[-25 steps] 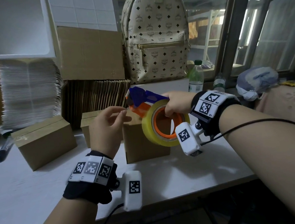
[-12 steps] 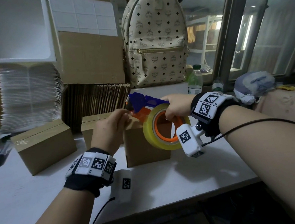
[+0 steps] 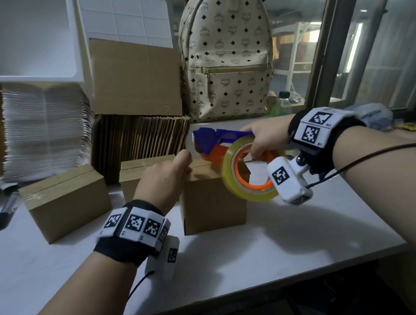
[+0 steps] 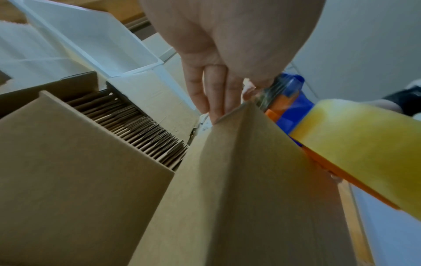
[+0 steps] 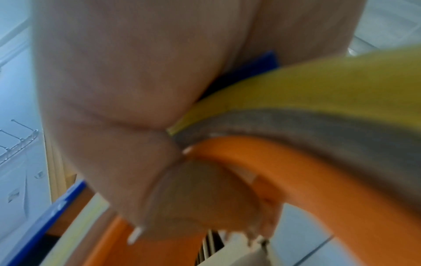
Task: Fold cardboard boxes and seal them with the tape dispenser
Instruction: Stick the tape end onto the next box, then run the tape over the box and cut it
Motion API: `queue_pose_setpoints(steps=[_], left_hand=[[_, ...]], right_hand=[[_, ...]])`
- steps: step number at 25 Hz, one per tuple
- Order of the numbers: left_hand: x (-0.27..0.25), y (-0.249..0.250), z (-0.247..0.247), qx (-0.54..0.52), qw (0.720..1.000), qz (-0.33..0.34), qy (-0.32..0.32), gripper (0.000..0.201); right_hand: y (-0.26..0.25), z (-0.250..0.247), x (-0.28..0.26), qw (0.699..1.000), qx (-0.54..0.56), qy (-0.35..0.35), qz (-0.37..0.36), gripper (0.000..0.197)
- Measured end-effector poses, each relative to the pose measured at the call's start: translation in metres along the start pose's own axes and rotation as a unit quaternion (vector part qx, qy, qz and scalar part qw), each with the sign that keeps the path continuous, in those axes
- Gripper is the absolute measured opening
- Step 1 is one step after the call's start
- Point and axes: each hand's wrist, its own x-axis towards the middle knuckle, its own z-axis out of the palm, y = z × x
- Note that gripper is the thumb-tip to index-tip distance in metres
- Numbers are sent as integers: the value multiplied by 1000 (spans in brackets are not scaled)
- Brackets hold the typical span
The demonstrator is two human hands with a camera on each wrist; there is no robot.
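Note:
A small brown cardboard box (image 3: 212,204) stands upright mid-table. My left hand (image 3: 172,172) rests on its top left edge; in the left wrist view its fingers (image 4: 214,97) lie straight over the box's (image 4: 250,180) far corner. My right hand (image 3: 260,140) grips the blue and orange tape dispenser (image 3: 215,143), fingers hooked through the orange hub (image 5: 318,171). The dispenser's blue head sits at the box's far top edge beside my left fingertips. The yellowish tape roll (image 3: 230,178) hangs over the box's right side. Whether tape is stuck to the box is hidden.
Two closed boxes (image 3: 65,201) (image 3: 138,171) sit to the left and behind. A row of flat cardboard (image 3: 136,140), a larger carton (image 3: 136,77), a white stack (image 3: 46,130) and a patterned backpack (image 3: 225,50) line the back. A black marker (image 3: 5,211) lies far left. The table's front edge (image 3: 244,289) is near.
My left hand left the tape end at the dispenser's mouth and came down onto the box top. The right hand lowered the dispenser toward the box's far edge.

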Motion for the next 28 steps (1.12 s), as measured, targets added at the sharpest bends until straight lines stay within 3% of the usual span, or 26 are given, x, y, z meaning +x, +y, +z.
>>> queue_pose_setpoints(steps=[3, 5, 11, 15, 18, 25, 28], left_hand=[[3, 2, 3, 58, 998, 28, -23, 42], [2, 4, 5, 73, 997, 34, -9, 50], [1, 3, 6, 66, 998, 6, 25, 22], [9, 2, 4, 5, 998, -61, 17, 38], [10, -2, 2, -13, 999, -36, 28, 44], [7, -2, 2, -105, 984, -133, 59, 25], [10, -4, -2, -200, 954, -214, 54, 20]], right_hand=[[-2, -13, -5, 989, -134, 66, 16, 32], [-9, -21, -8, 975, -191, 110, 11, 33], [-27, -24, -2, 941, -223, 245, -66, 44], [-20, -15, 9, 937, -216, 253, -109, 47], [-14, -13, 12, 942, -190, 256, -104, 51], [-24, -16, 25, 949, -219, 207, -91, 65], [-29, -15, 27, 949, -225, 197, -100, 65]])
